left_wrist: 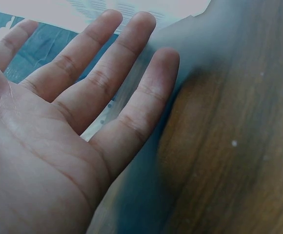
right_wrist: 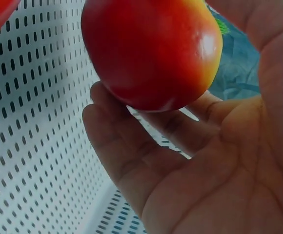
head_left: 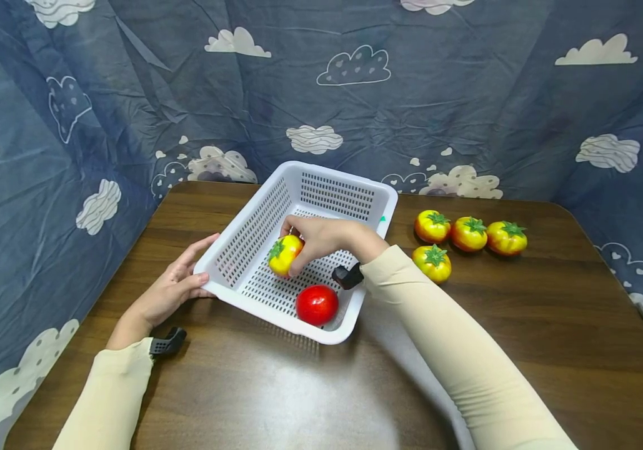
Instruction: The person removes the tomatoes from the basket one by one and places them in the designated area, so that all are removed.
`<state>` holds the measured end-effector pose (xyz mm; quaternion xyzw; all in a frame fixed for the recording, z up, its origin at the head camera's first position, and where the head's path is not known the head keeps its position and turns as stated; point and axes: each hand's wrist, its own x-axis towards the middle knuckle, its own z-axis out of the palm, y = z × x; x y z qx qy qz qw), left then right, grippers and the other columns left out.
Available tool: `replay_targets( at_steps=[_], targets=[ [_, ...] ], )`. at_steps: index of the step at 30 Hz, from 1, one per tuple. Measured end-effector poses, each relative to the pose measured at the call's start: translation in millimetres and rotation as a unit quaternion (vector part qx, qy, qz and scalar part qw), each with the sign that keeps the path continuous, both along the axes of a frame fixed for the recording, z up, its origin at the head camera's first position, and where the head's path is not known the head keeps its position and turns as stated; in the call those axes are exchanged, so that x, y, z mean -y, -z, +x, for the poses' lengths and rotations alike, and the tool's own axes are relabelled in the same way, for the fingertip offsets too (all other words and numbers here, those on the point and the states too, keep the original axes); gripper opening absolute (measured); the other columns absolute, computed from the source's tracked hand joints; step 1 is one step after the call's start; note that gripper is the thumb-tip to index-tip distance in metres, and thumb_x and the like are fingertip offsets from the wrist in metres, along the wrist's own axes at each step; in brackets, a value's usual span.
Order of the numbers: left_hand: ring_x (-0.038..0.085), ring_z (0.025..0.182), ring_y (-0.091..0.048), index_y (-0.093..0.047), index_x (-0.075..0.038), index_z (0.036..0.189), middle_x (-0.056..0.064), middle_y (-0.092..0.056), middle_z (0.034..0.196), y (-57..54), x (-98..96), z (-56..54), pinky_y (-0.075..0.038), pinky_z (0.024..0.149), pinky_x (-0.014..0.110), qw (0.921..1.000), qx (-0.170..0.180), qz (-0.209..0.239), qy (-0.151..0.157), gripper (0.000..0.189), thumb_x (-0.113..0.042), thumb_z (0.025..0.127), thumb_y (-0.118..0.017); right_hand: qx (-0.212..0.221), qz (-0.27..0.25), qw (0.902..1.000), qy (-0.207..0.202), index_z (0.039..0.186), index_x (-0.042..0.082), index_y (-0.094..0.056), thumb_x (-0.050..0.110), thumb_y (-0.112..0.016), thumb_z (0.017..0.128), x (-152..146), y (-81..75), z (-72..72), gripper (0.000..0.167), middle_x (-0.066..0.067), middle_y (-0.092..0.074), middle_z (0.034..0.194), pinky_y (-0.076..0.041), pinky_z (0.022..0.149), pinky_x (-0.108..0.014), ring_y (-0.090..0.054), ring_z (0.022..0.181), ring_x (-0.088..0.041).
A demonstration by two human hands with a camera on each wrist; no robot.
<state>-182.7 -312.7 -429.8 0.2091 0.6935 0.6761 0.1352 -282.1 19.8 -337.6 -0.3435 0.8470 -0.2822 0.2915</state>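
My right hand reaches into a white perforated basket and pinches a yellow-and-red tomato with a green leafy top. In the right wrist view, this tomato shows a glossy red underside, with fingers curled near it. A smooth red round fruit lies in the basket's near right corner. Touching the basket's left corner is my left hand, its thumb at the rim. The left wrist view shows fairly straight fingers beside the basket; the thumb is out of sight there.
Several similar yellow-and-red tomatoes sit on the brown wooden table, right of the basket. A blue cloud-patterned cloth hangs behind the table. My right forearm crosses over the table's near right part.
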Motion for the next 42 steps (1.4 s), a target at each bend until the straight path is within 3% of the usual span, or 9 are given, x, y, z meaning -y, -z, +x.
replay_targets(
  at_steps=[7, 12, 20, 31, 37, 42],
  targets=[
    [0.015, 0.122, -0.07, -0.026, -0.027, 0.171, -0.002, -0.056, 0.149, -0.1, -0.7, -0.4, -0.063, 0.092, 0.032, 1.0, 0.001, 0.0, -0.001, 0.071, 0.0, 0.109, -0.046, -0.046, -0.01, 0.9989, -0.009, 0.125, 0.012, -0.053, 0.022, -0.088, 0.079, -7, -8.8, 1.7, 0.058, -0.011, -0.066, 0.126, -0.054, 0.098, -0.03, -0.063, 0.11, -0.023],
    [0.015, 0.122, -0.07, -0.025, -0.027, 0.171, -0.002, -0.055, 0.149, -0.8, -0.5, -0.9, -0.063, 0.092, 0.032, 1.0, 0.0, 0.002, 0.001, 0.071, 0.0, 0.109, -0.046, -0.051, -0.042, 0.9976, -0.017, 0.125, 0.009, -0.051, 0.016, -0.087, 0.08, -15, -13.6, 2.5, 0.058, -0.013, -0.063, 0.128, -0.055, 0.099, -0.031, -0.062, 0.113, -0.024],
    [0.015, 0.121, -0.07, -0.025, -0.027, 0.171, -0.003, -0.056, 0.149, -1.4, -0.5, 0.4, -0.063, 0.092, 0.032, 1.0, 0.001, 0.001, 0.0, 0.07, -0.001, 0.109, -0.046, -0.09, -0.045, 0.9949, 0.001, 0.123, 0.012, -0.053, 0.024, -0.092, 0.077, -28, -17.7, 6.0, 0.062, -0.011, -0.068, 0.125, -0.054, 0.099, -0.036, -0.063, 0.112, -0.025],
    [0.014, 0.122, -0.07, -0.025, -0.027, 0.171, -0.003, -0.057, 0.149, -0.6, 0.2, 0.8, -0.063, 0.092, 0.032, 1.0, 0.0, 0.0, 0.0, 0.07, -0.001, 0.11, -0.046, -0.094, -0.055, 0.9938, 0.022, 0.125, 0.013, -0.054, 0.034, -0.097, 0.077, -44, -22.3, 7.6, 0.067, -0.008, -0.066, 0.124, -0.053, 0.104, -0.044, -0.062, 0.114, -0.025],
    [0.015, 0.121, -0.071, -0.025, -0.027, 0.171, -0.004, -0.058, 0.149, 1.6, 0.2, 0.5, -0.063, 0.093, 0.032, 1.0, 0.001, 0.006, 0.006, 0.07, 0.0, 0.11, -0.045, -0.077, -0.065, 0.994, 0.041, 0.127, 0.013, -0.055, 0.034, -0.095, 0.08, -51, -20.5, 8.3, 0.066, -0.01, -0.064, 0.125, -0.053, 0.103, -0.044, -0.06, 0.114, -0.026],
    [0.015, 0.122, -0.07, -0.025, -0.028, 0.171, -0.004, -0.058, 0.149, -0.3, -0.3, 0.1, -0.063, 0.093, 0.032, 0.9999, 0.002, 0.008, 0.008, 0.071, 0.0, 0.11, -0.045, -0.088, -0.061, 0.9932, 0.046, 0.131, 0.015, -0.054, 0.035, -0.095, 0.08, -57, -21.0, 7.0, 0.069, -0.011, -0.063, 0.126, -0.052, 0.104, -0.045, -0.06, 0.116, -0.029]
  ],
)
